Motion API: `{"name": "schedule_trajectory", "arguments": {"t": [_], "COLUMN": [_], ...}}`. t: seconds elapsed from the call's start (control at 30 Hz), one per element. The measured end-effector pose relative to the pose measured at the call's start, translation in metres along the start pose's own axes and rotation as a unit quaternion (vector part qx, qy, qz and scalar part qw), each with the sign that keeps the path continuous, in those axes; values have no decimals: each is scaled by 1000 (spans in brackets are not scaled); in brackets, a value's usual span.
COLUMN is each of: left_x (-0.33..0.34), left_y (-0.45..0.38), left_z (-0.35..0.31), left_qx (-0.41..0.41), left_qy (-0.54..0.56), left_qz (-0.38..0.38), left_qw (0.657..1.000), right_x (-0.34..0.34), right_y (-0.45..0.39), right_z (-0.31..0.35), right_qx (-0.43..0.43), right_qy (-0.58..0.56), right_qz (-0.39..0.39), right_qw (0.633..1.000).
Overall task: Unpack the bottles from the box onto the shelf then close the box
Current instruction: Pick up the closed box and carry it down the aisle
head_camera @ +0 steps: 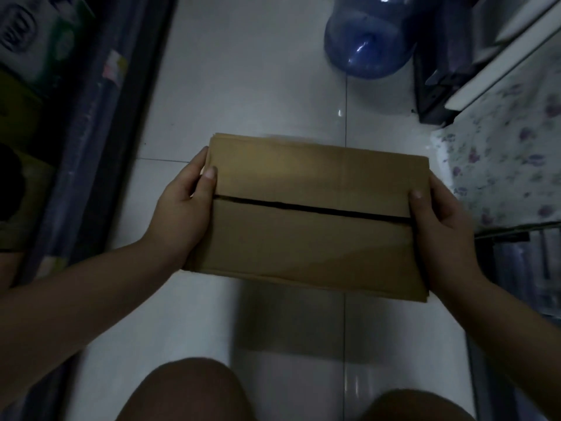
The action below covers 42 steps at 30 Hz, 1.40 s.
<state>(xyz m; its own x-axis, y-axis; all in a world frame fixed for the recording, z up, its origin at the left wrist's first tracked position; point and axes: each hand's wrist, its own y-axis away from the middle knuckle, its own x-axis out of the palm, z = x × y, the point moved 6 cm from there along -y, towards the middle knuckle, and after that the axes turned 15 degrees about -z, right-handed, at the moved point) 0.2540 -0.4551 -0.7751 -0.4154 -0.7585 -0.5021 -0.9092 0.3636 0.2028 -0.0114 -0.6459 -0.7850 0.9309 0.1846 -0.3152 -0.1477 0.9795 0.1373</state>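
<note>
Cardboard box over white tiled floor, top flaps folded shut, narrow dark seam between. Left hand and right hand grip opposite ends, thumbs on top, fingers curled around sides. No bottles visible; whether unpacking is pending or finished cannot be told.

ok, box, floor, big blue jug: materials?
Box: plain brown cardboard, matte, layered edges at the flaps. Floor: glossy white tile, likely ceramic, with grout lines and reflections. Blue jug: translucent plastic, shiny highlights.
</note>
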Motion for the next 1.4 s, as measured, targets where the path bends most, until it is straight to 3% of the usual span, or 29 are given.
{"name": "schedule_trajectory", "arguments": {"t": [0.23,0.57,0.73,1.0,1.4], "left_x": [-82,-247,-320,-380,-431], "left_y": [24,96,149,194,166], "left_z": [-143,-405,-492,-546,-547], "left_qx": [17,30,16,34,32], "left_qy": [7,32,19,40,75], "left_qz": [-5,-25,-11,-12,-8], "left_qw": [1000,999,1000,999,997], "right_x": [-52,-154,-203,-237,-198], "right_y": [13,63,108,163,196], "right_z": [159,454,565,633,682], "right_qx": [9,-15,5,1,-23], "right_qy": [9,4,-4,-10,-16], "right_qz": [-11,-17,0,-20,-26], "right_qw": [1000,1000,1000,1000,999]}}
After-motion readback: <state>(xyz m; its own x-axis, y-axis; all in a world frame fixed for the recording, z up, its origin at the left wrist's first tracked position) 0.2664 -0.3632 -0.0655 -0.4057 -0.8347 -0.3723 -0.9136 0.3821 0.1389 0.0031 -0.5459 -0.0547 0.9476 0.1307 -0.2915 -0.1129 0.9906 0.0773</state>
